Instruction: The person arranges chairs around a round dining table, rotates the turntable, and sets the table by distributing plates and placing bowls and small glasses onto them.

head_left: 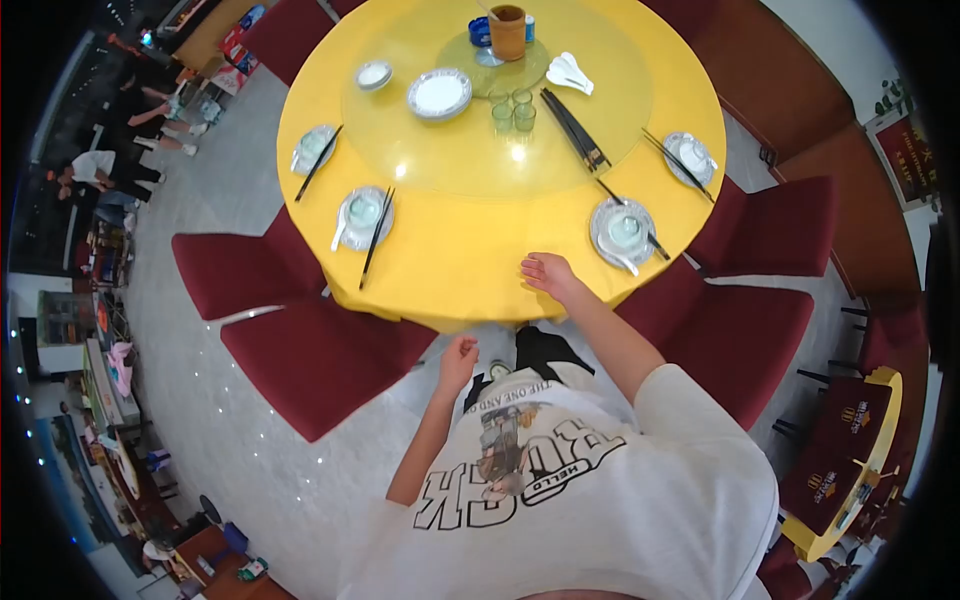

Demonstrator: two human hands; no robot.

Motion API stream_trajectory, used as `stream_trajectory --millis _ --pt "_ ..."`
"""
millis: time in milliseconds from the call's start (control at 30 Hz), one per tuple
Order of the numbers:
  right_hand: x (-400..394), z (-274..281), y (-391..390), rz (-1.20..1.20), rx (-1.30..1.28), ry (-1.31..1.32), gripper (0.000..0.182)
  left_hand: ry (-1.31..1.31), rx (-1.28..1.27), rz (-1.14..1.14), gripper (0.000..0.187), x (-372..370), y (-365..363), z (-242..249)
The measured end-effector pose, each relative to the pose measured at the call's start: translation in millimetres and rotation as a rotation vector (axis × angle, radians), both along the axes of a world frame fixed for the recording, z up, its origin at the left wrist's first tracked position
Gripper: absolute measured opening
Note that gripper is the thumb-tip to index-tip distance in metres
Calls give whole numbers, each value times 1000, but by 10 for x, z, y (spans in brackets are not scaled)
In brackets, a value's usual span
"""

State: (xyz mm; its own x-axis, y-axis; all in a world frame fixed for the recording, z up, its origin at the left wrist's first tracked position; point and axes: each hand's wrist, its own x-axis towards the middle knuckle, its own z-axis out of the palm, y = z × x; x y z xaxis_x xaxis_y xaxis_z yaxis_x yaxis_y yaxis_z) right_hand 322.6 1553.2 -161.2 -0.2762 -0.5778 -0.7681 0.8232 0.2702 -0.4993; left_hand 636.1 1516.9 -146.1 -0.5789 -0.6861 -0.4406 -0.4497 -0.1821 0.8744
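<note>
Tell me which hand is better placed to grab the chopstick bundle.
Probably the right hand: it is over the yellow tablecloth, nearer the chopstick bundle, while the left hand hangs short of the cloth.

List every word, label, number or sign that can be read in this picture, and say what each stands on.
"THE ONE AND", the end unclear: white shirt.
"HELLO": same white shirt.
Large outlined letters, same white shirt: whole word unclear.
Wall sign at right: characters too small and blurred to read.
Gold marks on the dark red surface at lower right: too small to read.
</note>
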Motion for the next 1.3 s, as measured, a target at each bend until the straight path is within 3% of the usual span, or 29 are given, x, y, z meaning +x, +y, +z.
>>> stream_trajectory --millis 200,333,533,700,1033,1100,1133,1200,1300 --pt "-293 -215 -1039 -332 -10 -46 32 -127 93 21 16 -429 -357 188" --pt "-378 -188 -1339 -437 -39 -44 30 -24 189 29 15 -518 -420 282" --pt "-370 -263 -1343 -532 58 12 20 -184 246 70 12 -515 -791 308" --pt "-408 -311 -1332 -607 62 46 13 -158 304 83 13 -470 -1069 137" --pt "-715 -319 -1120 -729 111 39 15 -152 356 17 13 -560 -1197 131" --pt "-759 -202 -1007 -494 246 -28 21 -168 354 -5 13 -562 -1201 109" --pt "-773 -60 -915 -511 249 -27 21 -186 356 -18 13 -526 -1223 56" --pt "-937 457 -568 -127 131 74 23 -181 371 -33 14 -562 -1243 47" --pt "-1587 507 154 -170 312 602 22 -177 373 -36 15 -586 -1271 0"
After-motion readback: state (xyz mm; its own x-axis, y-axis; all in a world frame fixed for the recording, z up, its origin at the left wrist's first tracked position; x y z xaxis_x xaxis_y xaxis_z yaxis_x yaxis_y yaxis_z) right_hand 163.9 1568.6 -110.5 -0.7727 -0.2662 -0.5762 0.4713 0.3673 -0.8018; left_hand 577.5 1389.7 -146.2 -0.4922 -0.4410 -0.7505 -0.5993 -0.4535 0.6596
